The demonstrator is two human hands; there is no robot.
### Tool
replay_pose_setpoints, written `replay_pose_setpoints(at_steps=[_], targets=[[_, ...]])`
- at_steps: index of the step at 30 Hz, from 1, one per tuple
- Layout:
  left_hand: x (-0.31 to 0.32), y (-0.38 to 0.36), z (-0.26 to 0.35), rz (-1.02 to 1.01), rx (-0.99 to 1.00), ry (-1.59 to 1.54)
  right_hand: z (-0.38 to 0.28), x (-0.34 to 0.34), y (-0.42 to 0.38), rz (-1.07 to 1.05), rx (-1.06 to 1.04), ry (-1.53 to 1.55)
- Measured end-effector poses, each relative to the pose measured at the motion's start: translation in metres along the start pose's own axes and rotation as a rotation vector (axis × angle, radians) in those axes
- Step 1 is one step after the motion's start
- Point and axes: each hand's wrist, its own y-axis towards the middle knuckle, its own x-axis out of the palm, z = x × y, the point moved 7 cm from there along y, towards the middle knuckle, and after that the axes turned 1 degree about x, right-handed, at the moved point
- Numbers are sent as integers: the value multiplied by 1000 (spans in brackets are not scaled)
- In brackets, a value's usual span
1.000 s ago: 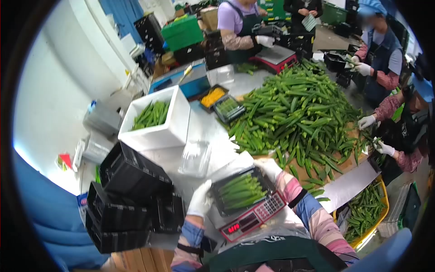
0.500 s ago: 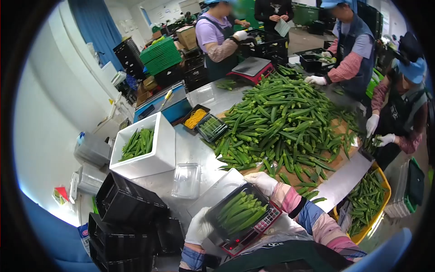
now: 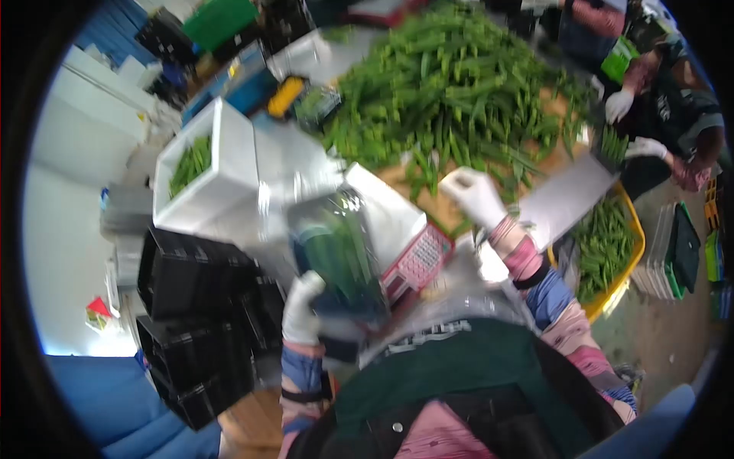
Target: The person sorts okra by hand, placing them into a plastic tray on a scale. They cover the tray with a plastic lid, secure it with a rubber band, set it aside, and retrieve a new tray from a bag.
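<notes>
One white-gloved left hand (image 3: pixel 303 306) grasps a black plastic tray of long green pods (image 3: pixel 336 252), left of the red-and-white scale (image 3: pixel 420 264). The white-gloved right hand (image 3: pixel 474 195) holds nothing, its grip loosely curled near the green pile (image 3: pixel 459 92).

At 9 o'clock we see a pale, whitish wall (image 3: pixel 65 191), curving in our wide view. A bright glow lies low on it, towards 8 o'clock, above smooth blue cloth (image 3: pixel 115 398) that hangs in folds at 7 to 8 o'clock. Near 11 o'clock we have a blue curtain (image 3: pixel 115 34), blurred, with a green crate (image 3: pixel 222 23) to its right. A metal table (image 3: pixel 283 157) runs through the middle, with pale reflections on its surface. At 7 o'clock we make out a brown, wood-coloured surface (image 3: pixel 252 424). Towards 3 to 4 o'clock we see dull grey-brown floor (image 3: pixel 673 333) beside pale stacked bins (image 3: pixel 659 256).
</notes>
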Motion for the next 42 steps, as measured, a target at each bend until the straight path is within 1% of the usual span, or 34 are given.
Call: replay_pose_setpoints(at_steps=[1,2,3,4,5,6,9,10,13,14,17,18,20,24,27,29,31,33,34,35,36,37,39,42], targets=[[-4,-3,0,106,50,-162,24,-19,-15,81,38,-187],[-8,-8,-1,204,116,-318,48,-26,-35,65,73,-296],[-1,-9,7,278,88,-502,68,-31,-49,53,91,-405],[-2,-11,6,302,117,-536,82,-29,-70,12,137,-434],[-5,-13,6,321,153,-567,101,-21,-86,-32,34,-540],[-6,-14,4,315,166,-647,121,-7,-102,-109,9,-546],[-13,-21,-11,406,127,-683,136,28,-137,-305,-34,-634],[-13,-25,-14,451,122,-659,134,34,-144,-254,-94,-665],[10,-34,-15,408,48,-639,127,22,-140,11,-149,-788],[12,-36,-17,407,37,-633,140,16,-137,54,-131,-833],[22,-37,-20,369,33,-616,148,0,-139,26,-78,-916],[25,-37,-21,375,40,-583,160,-1,-143,34,-127,-887],[31,-36,-25,341,24,-584,176,0,-143,11,-113,-908],[39,-34,-29,301,15,-555,180,0,-136,-33,-57,-915],[38,-33,-31,284,28,-443,124,0,-133,59,-59,-455],[52,-33,-26,191,32,-465,74,9,-127,13,31,-217],[57,-34,-34,60,26,-536,25,27,-125,-130,202,208],[55,-31,-40,116,-15,-440,-18,43,-120,-254,-8,271],[54,-30,-45,151,-33,-387,-35,49,-120,-289,-50,193],[53,-22,-50,143,-49,-330,-48,55,-121,-323,-91,114],[65,-22,-47,144,-103,-304,-47,64,-119,-359,-86,130],[70,-15,-50,50,-159,-331,-47,62,-116,-300,-145,113],[78,-9,-47,45,-149,-325,-52,55,-113,-194,-257,80],[84,-5,-39,85,-127,-342,-72,40,-114,-299,-66,124]])
